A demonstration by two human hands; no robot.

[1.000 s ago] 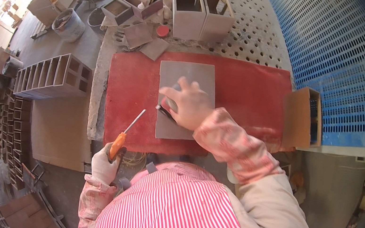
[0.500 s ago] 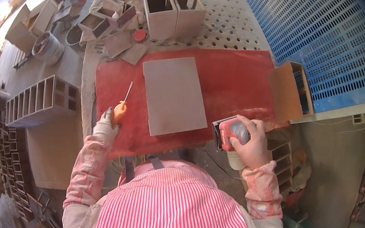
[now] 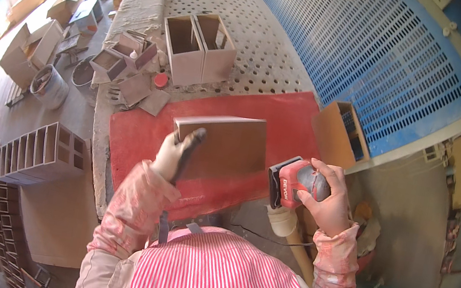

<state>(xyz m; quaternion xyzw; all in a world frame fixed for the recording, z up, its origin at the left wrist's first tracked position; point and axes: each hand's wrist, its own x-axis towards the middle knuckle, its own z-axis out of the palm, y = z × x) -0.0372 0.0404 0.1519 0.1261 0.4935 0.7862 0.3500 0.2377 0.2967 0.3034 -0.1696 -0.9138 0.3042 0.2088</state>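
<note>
My left hand (image 3: 173,156), in a pale glove with dark fingers, grips the left end of a flat rectangular panel (image 3: 226,149). The panel is tilted up off the red mat (image 3: 292,114), its brownish face toward me and a pale edge on top. Some motion blur softens the glove. In my right hand (image 3: 330,202) is a red and grey power sander (image 3: 296,184), held in the air off the mat's near right side, its flat dark pad facing left.
Two open grey boxes (image 3: 199,57) stand on the perforated bench (image 3: 264,47). Small boxes, flat pieces and a red lid (image 3: 161,80) lie left of them. A brown open box (image 3: 340,134) sits by the blue slatted panel (image 3: 377,53). A pale hose fitting (image 3: 281,221) hangs below the sander.
My left hand has left the orange-handled screwdriver, now out of sight, and taken hold of the panel, which has gone from lying flat to tilted up. The sander stays in my right hand.
</note>
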